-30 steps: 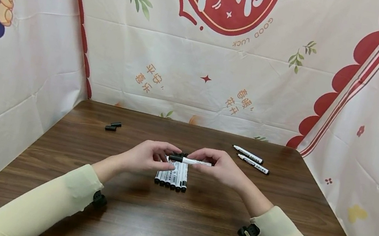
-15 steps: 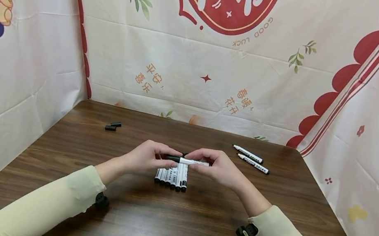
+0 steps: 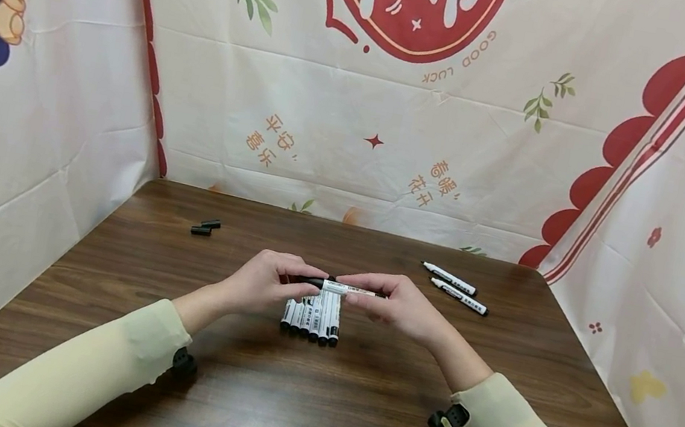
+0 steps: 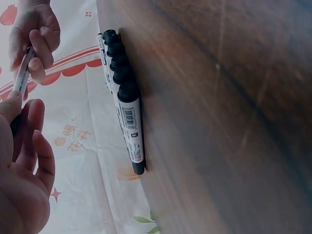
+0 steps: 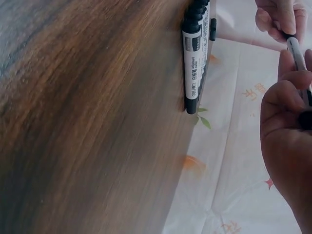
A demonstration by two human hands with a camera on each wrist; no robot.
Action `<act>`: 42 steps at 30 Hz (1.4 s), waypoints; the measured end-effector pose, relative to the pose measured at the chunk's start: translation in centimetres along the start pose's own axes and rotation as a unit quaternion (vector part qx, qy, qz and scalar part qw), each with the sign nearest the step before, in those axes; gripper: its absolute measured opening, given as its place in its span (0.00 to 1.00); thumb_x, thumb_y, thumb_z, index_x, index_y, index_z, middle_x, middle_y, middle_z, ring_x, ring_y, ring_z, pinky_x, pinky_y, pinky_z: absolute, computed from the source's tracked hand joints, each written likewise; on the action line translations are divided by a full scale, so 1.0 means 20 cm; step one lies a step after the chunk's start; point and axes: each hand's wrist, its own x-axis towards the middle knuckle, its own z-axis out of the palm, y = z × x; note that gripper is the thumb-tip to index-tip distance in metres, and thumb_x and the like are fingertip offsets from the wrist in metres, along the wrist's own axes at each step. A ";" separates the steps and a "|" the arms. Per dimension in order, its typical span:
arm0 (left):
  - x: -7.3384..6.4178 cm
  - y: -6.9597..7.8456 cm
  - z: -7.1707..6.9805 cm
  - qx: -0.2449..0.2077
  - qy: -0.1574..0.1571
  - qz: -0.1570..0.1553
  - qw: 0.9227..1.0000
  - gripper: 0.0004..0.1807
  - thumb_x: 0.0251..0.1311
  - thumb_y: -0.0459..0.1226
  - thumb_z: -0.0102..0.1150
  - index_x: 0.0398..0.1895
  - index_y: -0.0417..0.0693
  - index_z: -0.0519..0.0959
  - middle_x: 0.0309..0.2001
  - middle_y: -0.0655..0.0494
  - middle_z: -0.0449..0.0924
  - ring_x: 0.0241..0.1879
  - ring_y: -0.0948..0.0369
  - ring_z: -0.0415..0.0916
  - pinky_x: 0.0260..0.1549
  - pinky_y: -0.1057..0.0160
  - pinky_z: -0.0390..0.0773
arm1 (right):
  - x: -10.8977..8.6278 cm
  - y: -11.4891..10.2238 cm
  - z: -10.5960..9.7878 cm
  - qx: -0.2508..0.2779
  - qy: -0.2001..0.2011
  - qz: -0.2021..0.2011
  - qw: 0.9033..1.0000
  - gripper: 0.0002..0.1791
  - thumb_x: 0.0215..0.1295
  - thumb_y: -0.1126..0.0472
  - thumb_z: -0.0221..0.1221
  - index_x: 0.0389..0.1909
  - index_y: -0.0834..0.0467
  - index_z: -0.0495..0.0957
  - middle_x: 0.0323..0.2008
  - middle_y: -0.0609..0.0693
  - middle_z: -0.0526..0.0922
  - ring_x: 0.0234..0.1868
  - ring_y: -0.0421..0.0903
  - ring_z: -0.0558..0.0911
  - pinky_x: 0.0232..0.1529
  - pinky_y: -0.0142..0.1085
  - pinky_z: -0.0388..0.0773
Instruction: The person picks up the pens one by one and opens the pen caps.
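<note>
Between both hands a whiteboard marker (image 3: 335, 287) is held sideways above a row of markers. My left hand (image 3: 259, 281) pinches its black cap (image 3: 307, 280) between thumb and fingers. The white barrel is gripped by my right hand (image 3: 398, 302) toward the other end. In the left wrist view the held marker (image 4: 22, 78) runs from one hand to the other. Right below, the row of capped markers (image 3: 311, 321) lies side by side on the table, its far part hidden behind the hands.
Two uncapped markers (image 3: 459, 296) lie at the back right of the brown wooden table (image 3: 310, 405). At the back left are two loose black caps (image 3: 201, 230). A printed cloth (image 3: 346, 108) hangs behind the table and along both sides.
The left hand's fingers have closed further round the black cap, and the held marker has turned slightly about its length. The table's other markers and caps stay put.
</note>
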 end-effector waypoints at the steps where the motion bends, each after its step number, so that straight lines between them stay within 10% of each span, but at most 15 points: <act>1: 0.00 0.00 0.00 0.000 0.001 0.000 1.000 0.15 0.70 0.34 0.74 0.58 0.46 0.92 0.37 0.57 0.90 0.30 0.69 0.80 0.30 0.68 0.80 | 0.00 0.00 0.00 -0.005 0.004 -0.001 1.000 0.19 0.80 0.54 0.67 0.67 0.46 0.87 0.23 0.43 0.69 0.21 0.38 0.65 0.23 0.31 0.64; 8: 0.00 0.01 0.01 0.005 -0.002 0.004 1.000 0.13 0.76 0.35 0.68 0.58 0.45 0.90 0.38 0.56 0.90 0.29 0.68 0.77 0.31 0.67 0.79 | 0.00 -0.01 0.01 -0.092 0.044 -0.084 0.991 0.16 0.80 0.59 0.66 0.64 0.48 0.89 0.53 0.46 0.92 0.49 0.37 0.85 0.47 0.32 0.83; 21: 0.03 0.01 -0.02 0.011 -0.022 -0.070 0.997 0.12 0.80 0.38 0.63 0.55 0.41 0.91 0.26 0.57 0.82 0.22 0.70 0.67 0.25 0.69 0.69 | 0.03 0.03 0.00 -0.185 0.099 -0.236 0.949 0.20 0.73 0.70 0.69 0.62 0.54 0.90 0.34 0.46 0.84 0.33 0.37 0.76 0.34 0.32 0.74; 31: -0.02 -0.02 -0.05 -0.039 -0.023 -0.125 0.991 0.15 0.78 0.37 0.66 0.62 0.40 0.88 0.52 0.44 0.92 0.36 0.43 0.88 0.36 0.63 0.88 | -0.03 0.11 -0.08 -0.183 0.102 -0.134 0.969 0.16 0.79 0.59 0.67 0.63 0.47 0.89 0.41 0.47 0.88 0.38 0.39 0.78 0.40 0.34 0.75; 42: -0.02 -0.03 -0.03 -0.035 -0.011 -0.114 0.993 0.12 0.74 0.36 0.71 0.57 0.45 0.91 0.48 0.50 0.93 0.38 0.65 0.83 0.37 0.67 0.83 | -0.02 0.10 -0.05 -0.150 0.083 -0.121 0.978 0.16 0.80 0.59 0.66 0.64 0.47 0.89 0.41 0.51 0.88 0.39 0.41 0.77 0.39 0.35 0.75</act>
